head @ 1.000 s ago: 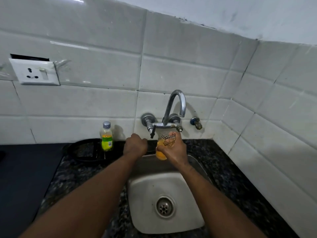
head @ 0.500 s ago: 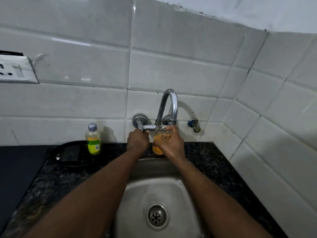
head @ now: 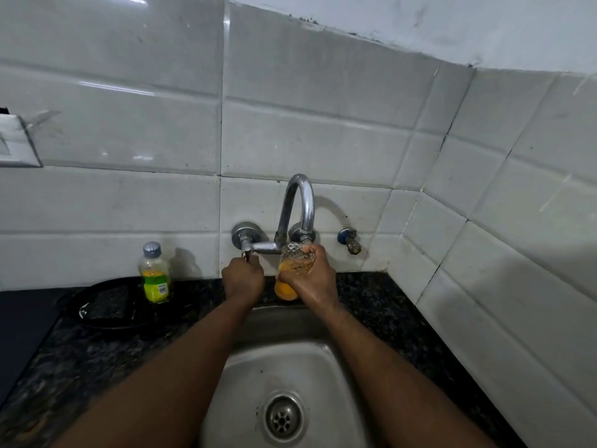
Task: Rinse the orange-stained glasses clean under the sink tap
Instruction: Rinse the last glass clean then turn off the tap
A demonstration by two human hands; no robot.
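Note:
My right hand (head: pixel 315 281) grips a cut-pattern glass (head: pixel 292 270) with orange liquid in its lower part, held right under the spout of the curved chrome tap (head: pixel 298 205). My left hand (head: pixel 243 279) is closed around the tap's left handle (head: pixel 247 253), just left of the glass. The steel sink (head: pixel 245 379) lies below both forearms, with its round drain (head: pixel 283 415) near the bottom. I see no water stream.
A small bottle with a yellow-green label (head: pixel 154 274) stands at the wall, left of the tap, beside a black pan (head: pixel 109 307). A second small valve (head: pixel 350 242) sticks out right of the tap. Dark speckled counter (head: pixel 381 305) surrounds the sink. A wall socket (head: pixel 16 143) sits far left.
The view has shifted closer to the tap. My left hand went from the sink's back edge up onto the tap handle; the glass rose toward the spout.

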